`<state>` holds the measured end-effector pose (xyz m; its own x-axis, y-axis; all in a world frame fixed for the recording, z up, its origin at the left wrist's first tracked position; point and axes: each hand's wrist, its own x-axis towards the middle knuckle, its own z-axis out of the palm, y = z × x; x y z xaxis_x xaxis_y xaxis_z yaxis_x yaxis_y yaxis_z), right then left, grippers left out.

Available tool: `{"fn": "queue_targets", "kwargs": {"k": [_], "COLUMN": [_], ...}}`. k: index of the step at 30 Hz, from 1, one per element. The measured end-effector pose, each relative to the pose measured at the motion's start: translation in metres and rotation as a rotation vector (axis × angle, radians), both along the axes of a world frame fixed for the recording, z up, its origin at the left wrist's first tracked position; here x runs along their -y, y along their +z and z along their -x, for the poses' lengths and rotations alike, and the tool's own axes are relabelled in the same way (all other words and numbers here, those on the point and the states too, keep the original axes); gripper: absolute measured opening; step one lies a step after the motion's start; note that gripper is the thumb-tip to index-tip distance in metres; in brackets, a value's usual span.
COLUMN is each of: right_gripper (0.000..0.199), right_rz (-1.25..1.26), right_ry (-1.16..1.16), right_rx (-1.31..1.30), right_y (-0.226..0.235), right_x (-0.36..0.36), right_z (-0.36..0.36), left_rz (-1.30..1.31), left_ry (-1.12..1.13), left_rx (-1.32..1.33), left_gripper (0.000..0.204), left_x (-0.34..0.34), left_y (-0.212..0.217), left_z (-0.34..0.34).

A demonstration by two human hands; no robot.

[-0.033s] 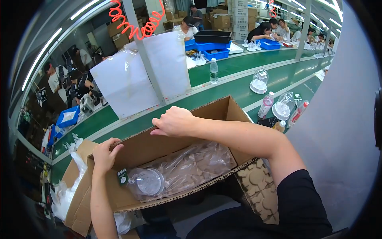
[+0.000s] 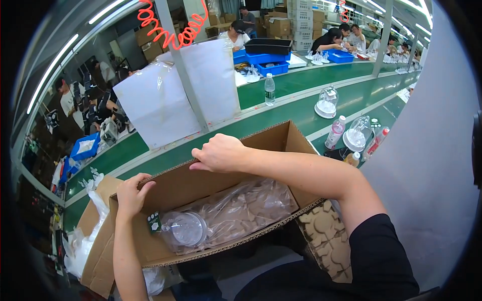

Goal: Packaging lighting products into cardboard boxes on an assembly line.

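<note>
A deep cardboard box [image 2: 273, 136] stands open-topped in front of me, beside a green conveyor belt. My left hand [image 2: 132, 196] grips the rim at its far left corner, thumb inside. Farther right along the same rim, my right hand [image 2: 219, 152] is closed over the edge. Inside lies a crumpled clear plastic bag [image 2: 246, 205] over brown moulded pulp. At the box's left end is a clear round-based dome [image 2: 189, 229], lying on its side by a small green card [image 2: 153, 222]. My fingers beyond the rim are partly hidden.
Moulded pulp trays [image 2: 326, 236] sit right of the box, white plastic wrap [image 2: 83, 246] at left. Along the belt [image 2: 296, 118] stand a water bottle [image 2: 270, 90], a glass-like dome [image 2: 326, 103] and a pink drink bottle [image 2: 335, 132]. White sheets [image 2: 155, 105] hang behind a post; people work beyond.
</note>
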<state>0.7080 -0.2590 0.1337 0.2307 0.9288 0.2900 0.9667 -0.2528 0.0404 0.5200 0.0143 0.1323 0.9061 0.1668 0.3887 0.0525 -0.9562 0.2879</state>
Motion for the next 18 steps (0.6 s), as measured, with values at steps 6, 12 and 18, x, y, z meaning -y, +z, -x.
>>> {"fn": "queue_targets", "kwargs": {"k": [6, 12, 18], "right_gripper": [0.056, 0.044, 0.024], "right_rz": [0.040, 0.072, 0.065], "right_ry": [-0.006, 0.083, 0.233], "right_rx": [-0.028, -0.125, -0.251], "right_y": [0.001, -0.009, -0.012], "right_x": [-0.006, -0.003, -0.013], "right_z": [-0.007, -0.033, -0.029], "left_rz": [0.000, 0.173, -0.166], "left_ry": [-0.011, -0.043, -0.086], "left_rx": [-0.034, -0.034, -0.285], "left_gripper": [0.023, 0.014, 0.027], "left_x": [-0.006, -0.009, -0.009], "left_y": [-0.001, -0.015, 0.019], "left_z": [-0.007, -0.030, -0.011]}}
